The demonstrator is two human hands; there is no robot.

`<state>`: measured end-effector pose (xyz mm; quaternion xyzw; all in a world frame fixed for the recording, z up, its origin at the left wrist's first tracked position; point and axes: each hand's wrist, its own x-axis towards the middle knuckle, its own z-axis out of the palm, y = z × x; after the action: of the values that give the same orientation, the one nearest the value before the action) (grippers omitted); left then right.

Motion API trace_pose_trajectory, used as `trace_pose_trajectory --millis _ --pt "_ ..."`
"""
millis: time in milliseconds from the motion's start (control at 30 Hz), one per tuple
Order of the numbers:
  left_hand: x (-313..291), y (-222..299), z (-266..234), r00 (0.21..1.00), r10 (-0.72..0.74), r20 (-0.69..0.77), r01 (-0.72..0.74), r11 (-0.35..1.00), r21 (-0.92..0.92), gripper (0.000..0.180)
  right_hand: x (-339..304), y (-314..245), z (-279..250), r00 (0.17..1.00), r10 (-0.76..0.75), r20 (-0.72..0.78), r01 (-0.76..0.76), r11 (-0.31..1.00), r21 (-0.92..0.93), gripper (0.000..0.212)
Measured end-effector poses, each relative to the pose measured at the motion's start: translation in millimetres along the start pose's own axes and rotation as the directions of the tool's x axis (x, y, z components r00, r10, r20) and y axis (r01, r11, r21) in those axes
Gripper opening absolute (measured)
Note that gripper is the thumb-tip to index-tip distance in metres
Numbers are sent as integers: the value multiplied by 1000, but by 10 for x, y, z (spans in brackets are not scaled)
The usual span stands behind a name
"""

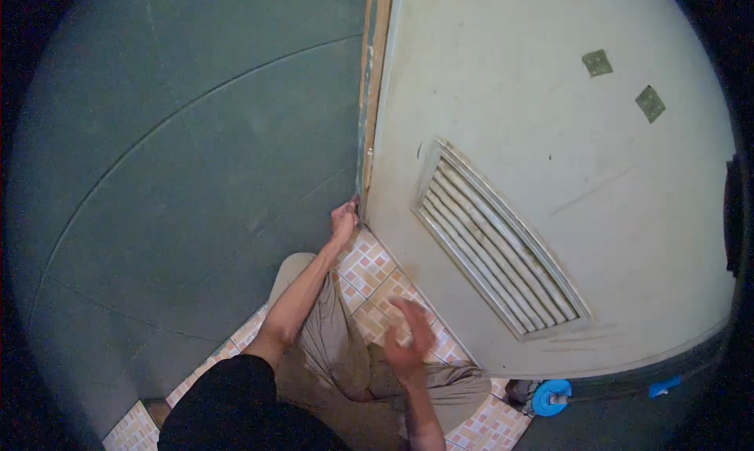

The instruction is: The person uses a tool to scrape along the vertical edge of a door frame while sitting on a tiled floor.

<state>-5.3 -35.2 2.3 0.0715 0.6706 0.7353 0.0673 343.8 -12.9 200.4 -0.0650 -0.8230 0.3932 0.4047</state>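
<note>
My left hand [343, 219] is stretched forward to the foot of the wooden door frame [378, 82], where the dark grey-green wall [228, 145] meets it. Its fingers are closed at the frame's edge, and whatever is in them is too small to make out. Over my lap, my right hand [411, 337] hangs with thumb and fingers curved apart and nothing between them. Just ahead of it stands the pale door [503, 82], with a louvred vent [503, 247] low in its panel.
I sit cross-legged in beige trousers [338, 349] on a patterned tile floor [365, 266], between wall and door. Two green diamond-shaped patches [597, 63] mark the door. At lower right, a round blue object [551, 398] lies by the door's bottom edge. Chipped paint runs along the frame.
</note>
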Motion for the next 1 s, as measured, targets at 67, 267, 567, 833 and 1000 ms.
trace_pose_trajectory --millis 67,267,567,833,1000 --pt "-83 90 116 1000 -28 14 28 999 -34 36 200 -493 -693 964 -222 -144 193 963 -190 25" --pt "11 96 110 1000 8 17 -8 1000 -6 35 131 -318 -1241 880 -356 -315 216 889 -403 25" --pt "-54 119 240 1000 9 4 -9 999 42 33 97 -60 -1247 868 -361 -340 203 884 -422 25" --pt "44 -64 125 999 -10 -46 7 997 -72 34 75 -51 -1265 869 -360 -341 206 888 -412 25" --pt "0 1 160 999 -37 -30 35 997 -67 37 54 -35 -1284 869 -359 -339 204 886 -415 25"
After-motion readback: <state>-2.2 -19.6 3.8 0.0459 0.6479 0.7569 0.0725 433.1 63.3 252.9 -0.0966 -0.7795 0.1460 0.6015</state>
